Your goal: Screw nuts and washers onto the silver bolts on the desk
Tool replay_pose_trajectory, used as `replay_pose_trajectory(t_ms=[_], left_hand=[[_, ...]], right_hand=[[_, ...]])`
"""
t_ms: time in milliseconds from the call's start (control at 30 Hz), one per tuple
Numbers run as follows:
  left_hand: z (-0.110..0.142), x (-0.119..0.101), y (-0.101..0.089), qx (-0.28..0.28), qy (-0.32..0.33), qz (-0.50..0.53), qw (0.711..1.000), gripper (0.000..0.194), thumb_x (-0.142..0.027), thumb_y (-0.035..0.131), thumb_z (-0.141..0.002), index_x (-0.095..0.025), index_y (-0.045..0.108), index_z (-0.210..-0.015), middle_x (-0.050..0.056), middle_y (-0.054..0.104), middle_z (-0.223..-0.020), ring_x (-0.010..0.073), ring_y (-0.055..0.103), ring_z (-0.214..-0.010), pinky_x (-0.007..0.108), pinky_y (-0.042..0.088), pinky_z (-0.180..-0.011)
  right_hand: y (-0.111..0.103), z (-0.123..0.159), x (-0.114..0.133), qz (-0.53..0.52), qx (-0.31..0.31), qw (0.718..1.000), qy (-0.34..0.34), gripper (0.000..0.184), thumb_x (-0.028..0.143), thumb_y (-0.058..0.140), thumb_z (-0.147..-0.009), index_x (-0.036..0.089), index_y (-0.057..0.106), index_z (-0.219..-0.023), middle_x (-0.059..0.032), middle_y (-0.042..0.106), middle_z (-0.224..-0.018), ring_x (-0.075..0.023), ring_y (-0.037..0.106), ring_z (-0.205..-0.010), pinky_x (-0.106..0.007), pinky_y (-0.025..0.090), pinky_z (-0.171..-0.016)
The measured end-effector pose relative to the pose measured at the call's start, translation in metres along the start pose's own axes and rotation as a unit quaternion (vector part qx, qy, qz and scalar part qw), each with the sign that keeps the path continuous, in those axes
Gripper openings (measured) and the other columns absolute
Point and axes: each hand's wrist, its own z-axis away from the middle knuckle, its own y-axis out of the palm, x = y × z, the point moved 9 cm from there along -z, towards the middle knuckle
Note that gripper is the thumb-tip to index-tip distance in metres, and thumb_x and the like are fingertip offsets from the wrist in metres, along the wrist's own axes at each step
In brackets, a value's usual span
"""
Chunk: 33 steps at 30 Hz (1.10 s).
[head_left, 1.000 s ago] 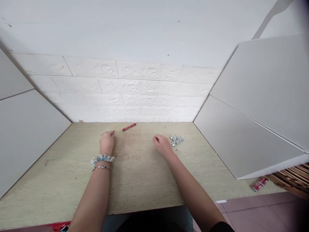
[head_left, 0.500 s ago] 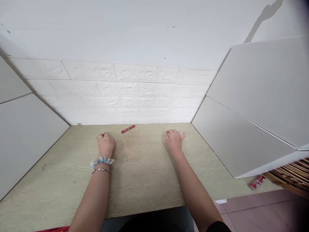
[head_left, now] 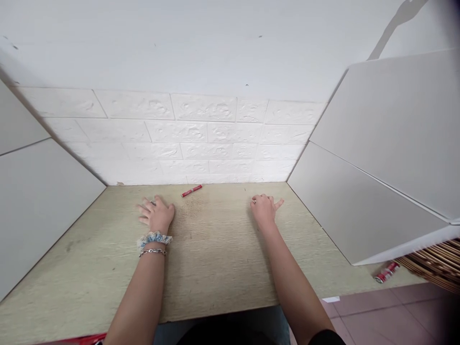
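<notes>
My left hand rests on the pale wooden tabletop, its fingers spread and a ring on one of them. It holds nothing. A blue-and-white scrunchie and a silver chain bracelet circle that wrist. Behind and to the right of this hand, near the wall, two slim red cylinders, like batteries, lie end to end. My right hand is on the tabletop at the right, fingers curled under and little finger stuck out. A tiny shiny spot shows by its forefinger; what the fingers cover is hidden.
A white brick-patterned wall closes off the back. Pale grey panels stand at the left and right. At the lower right, red-and-silver cylinders lie beside a woven basket, close to the table's front edge.
My left hand has gone from loosely curled to spread fingers. My right hand's fingers have curled in more, with the little finger sticking out further. The red cylinders have stayed where they were.
</notes>
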Motion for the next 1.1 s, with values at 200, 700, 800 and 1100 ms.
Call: replay_pose_trajectory(t_ms=[200,700,800,1100], left_hand=[[0.018,-0.041,-0.036,-0.118,0.106,0.05,0.986,0.059,-0.042,0.038,-0.083,-0.017,0.026,-0.136,0.019,0.007,-0.144,0.038,0.006,-0.132,0.063,0.013,-0.098],[0.115,-0.137,-0.002,-0.028,0.462,0.191,0.865,0.061,-0.035,0.045,-0.084,-0.015,0.021,-0.136,0.018,0.041,-0.127,0.0235,0.044,-0.115,0.039,0.039,-0.094],[0.123,-0.143,0.004,0.039,0.466,0.231,0.853,0.058,-0.037,0.046,-0.084,-0.02,0.025,-0.135,0.014,0.046,-0.122,0.0156,0.057,-0.093,0.031,0.048,-0.082],[0.114,-0.141,0.013,0.157,0.354,0.359,0.849,0.032,-0.033,0.049,-0.083,-0.019,0.057,-0.111,0.008,0.062,-0.101,0.0126,0.061,-0.078,0.027,0.05,-0.074]], right_hand=[[-0.004,0.0,-0.005,0.007,-0.013,1.0,0.023,0.022,0.021,0.047,-0.075,0.017,0.068,-0.08,-0.0134,0.059,-0.092,-0.0304,0.042,-0.099,-0.065,-0.007,-0.092],[-0.003,0.004,0.029,-0.345,0.037,0.938,-0.017,0.018,0.032,0.048,-0.077,0.017,0.058,-0.079,-0.006,0.06,-0.084,-0.0166,0.051,-0.077,-0.036,0.039,-0.078],[0.013,0.016,0.057,-0.561,0.136,0.817,0.005,0.024,0.041,0.05,-0.073,0.019,0.051,-0.082,0.0,0.057,-0.071,-0.0104,0.047,-0.057,-0.025,0.039,-0.055],[0.028,0.04,0.085,-0.749,0.223,0.62,0.074,0.03,0.037,0.064,-0.062,0.02,0.048,-0.08,0.0052,0.05,-0.059,-0.0057,0.04,-0.049,-0.019,0.029,-0.043]])
